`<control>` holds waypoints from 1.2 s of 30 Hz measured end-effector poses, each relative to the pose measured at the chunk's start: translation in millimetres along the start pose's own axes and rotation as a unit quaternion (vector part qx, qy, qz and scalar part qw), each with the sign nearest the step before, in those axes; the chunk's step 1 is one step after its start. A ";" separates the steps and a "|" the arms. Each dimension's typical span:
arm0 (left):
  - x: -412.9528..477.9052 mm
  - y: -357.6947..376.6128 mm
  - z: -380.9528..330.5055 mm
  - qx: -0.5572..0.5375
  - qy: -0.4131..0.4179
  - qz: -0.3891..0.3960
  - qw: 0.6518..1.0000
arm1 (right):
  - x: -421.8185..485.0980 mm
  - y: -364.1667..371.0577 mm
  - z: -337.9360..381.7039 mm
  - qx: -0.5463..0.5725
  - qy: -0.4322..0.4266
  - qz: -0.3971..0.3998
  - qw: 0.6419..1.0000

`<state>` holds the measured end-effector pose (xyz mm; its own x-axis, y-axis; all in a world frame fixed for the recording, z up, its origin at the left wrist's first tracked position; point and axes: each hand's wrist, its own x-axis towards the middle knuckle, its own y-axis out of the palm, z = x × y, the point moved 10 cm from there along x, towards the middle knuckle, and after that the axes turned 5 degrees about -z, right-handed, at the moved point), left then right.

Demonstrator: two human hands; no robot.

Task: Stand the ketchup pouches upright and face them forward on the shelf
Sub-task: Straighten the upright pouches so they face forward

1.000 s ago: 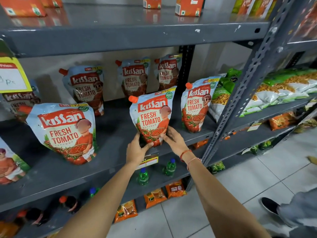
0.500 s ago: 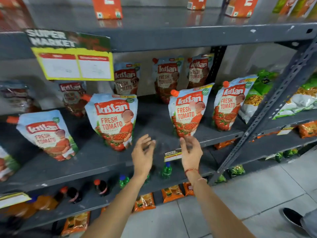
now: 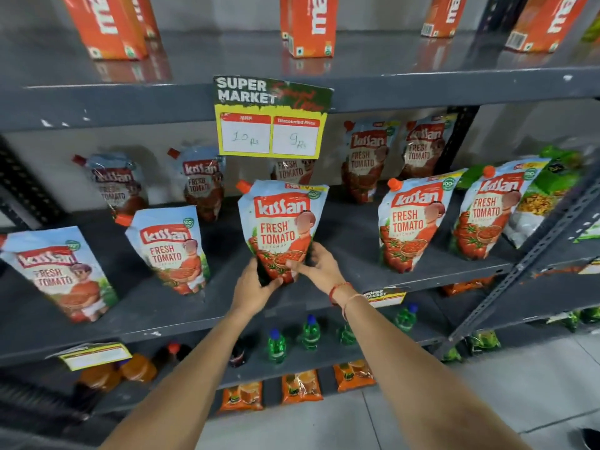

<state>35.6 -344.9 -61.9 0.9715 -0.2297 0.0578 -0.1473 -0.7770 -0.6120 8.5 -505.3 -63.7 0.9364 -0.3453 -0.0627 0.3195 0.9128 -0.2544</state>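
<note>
Ketchup pouch [image 3: 282,228], soft, glossy and likely bottom-heavy, is clamped at its base by both hands' grip, left hand [image 3: 253,287] and right hand [image 3: 319,266], where holding low should steady it on the shelf [image 3: 354,235].

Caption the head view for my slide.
Both hands, left and right, steady an upright ketchup pouch on the shelf.

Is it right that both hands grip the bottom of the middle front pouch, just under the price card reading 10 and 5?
Not quite. The price card reads 10 and 9, as the head view shows. Both the left hand and right hand do grip the bottom of the middle front pouch.
</note>
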 end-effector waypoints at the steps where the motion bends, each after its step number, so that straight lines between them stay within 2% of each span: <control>1: -0.8 -0.6 0.2 -0.005 0.003 -0.011 1.000 | -1.4 -4.9 -0.8 0.000 -0.007 -0.007 1.000; 11: -21.3 43.5 -42.4 -0.046 0.024 -0.019 0.998 | -19.1 -72.9 -21.3 0.007 -0.006 -0.021 1.000; 16: -22.1 49.0 -45.5 -0.047 0.022 -0.018 0.998 | -22.1 -75.6 -24.9 0.005 0.006 -0.013 1.000; 26: -22.4 49.5 -53.0 -0.029 0.008 -0.008 1.000 | -35.1 -74.6 -25.2 0.007 0.010 -0.064 0.998; 32: -29.0 43.6 -58.6 0.088 -0.022 -0.011 0.996 | -41.5 -71.1 -22.2 -0.052 0.013 -0.104 0.993; 36: -26.0 40.4 -55.5 0.110 -0.010 0.009 0.994 | -42.7 -65.1 -13.6 -0.104 0.012 -0.131 0.986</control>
<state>-6.0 -402.8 -44.4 0.9729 -0.2291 0.0307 -0.1231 -0.6259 -0.7701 -54.2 -552.9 -57.6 0.8212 -0.5705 0.0100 0.5112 0.7277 -0.4573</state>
